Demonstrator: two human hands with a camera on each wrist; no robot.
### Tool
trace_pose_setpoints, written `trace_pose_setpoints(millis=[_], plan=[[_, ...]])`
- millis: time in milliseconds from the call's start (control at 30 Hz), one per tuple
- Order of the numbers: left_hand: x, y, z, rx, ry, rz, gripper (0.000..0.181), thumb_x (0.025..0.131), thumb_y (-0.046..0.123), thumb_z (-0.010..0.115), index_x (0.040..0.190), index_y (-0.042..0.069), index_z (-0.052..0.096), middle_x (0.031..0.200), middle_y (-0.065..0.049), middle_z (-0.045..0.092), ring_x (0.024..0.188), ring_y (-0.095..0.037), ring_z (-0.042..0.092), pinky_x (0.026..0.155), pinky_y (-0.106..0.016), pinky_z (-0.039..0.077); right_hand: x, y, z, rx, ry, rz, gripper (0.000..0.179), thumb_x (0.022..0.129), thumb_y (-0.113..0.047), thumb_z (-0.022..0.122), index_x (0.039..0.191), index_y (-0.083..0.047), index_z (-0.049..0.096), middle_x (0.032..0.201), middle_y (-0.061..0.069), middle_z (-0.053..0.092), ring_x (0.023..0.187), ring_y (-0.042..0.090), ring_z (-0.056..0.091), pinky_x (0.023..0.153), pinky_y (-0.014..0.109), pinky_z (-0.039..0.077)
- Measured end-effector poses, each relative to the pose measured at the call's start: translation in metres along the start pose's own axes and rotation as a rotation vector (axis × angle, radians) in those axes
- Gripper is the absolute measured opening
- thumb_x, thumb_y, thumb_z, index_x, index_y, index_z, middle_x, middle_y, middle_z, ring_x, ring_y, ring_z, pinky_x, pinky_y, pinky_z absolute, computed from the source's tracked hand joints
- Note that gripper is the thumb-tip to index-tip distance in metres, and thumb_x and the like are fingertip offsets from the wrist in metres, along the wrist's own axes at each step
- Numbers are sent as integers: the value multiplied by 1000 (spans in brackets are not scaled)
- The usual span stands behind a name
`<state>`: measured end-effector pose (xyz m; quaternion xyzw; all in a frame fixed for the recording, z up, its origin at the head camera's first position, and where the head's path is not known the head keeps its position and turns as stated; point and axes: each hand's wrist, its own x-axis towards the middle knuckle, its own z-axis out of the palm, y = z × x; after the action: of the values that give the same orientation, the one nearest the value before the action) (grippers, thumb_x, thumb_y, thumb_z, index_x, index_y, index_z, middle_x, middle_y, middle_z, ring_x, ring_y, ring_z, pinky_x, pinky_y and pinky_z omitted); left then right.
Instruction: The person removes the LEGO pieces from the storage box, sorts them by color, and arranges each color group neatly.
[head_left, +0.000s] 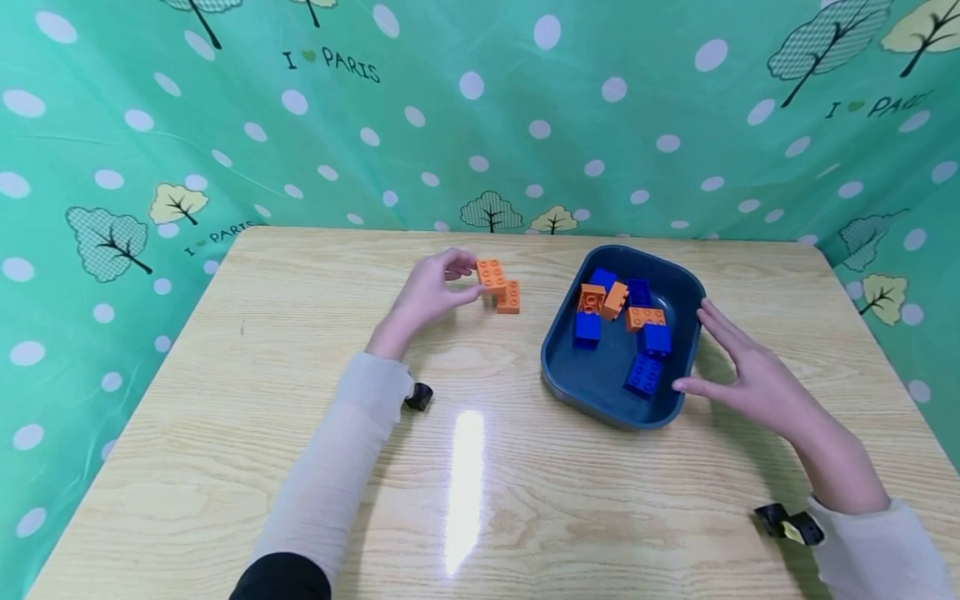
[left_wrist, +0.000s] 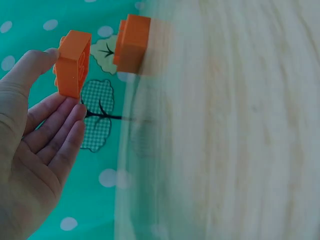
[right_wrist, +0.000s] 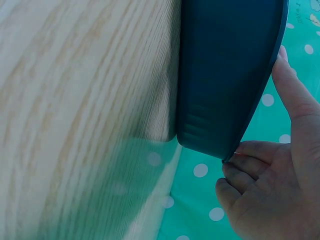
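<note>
Left hand [head_left: 427, 296], centre-left of the head view, pinching an orange brick [head_left: 491, 273] between thumb and fingertips, raised just above a second orange brick [head_left: 508, 297] resting on the wooden table [head_left: 247, 400]. Right hand [head_left: 750, 375], at the right, fingers straight and relaxed, touching the rim of the dark blue tray [head_left: 600, 396], gripping nothing. Inside the tray, right of centre, a jumble of blue bricks [head_left: 643, 375] and orange bricks [head_left: 645, 316].

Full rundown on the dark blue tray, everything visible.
The dark blue tray is a rounded-rectangle, plastic-looking bin with raised walls, sitting flat on the wooden table right of centre. It holds loose blue bricks and orange bricks. The right hand touches its right rim with straight fingers.
</note>
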<state>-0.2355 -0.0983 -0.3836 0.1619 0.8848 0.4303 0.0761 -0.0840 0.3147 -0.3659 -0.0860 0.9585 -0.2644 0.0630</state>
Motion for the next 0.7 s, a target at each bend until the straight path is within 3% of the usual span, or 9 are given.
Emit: trace_pose_setpoints(millis=[333,700], plan=[[-1,-10,-2,34,-31,-17,50,88,24,76,130,3,58,130,-13,64,121,-28,61,110,-38,49,0,-1,-1,-7,0,2,107,84,-41,78,161,-12,10,169,10,3,147,54,18,99,80,29],[2,-13,-2,140,-140,-16,52,90,25,75,132,1,57,130,-15,64,122,-29,61,110,-40,48,1,1,0,0,2,-11,107,84,-40,79,161,-13,10,169,10,3,147,54,17,100,80,28]])
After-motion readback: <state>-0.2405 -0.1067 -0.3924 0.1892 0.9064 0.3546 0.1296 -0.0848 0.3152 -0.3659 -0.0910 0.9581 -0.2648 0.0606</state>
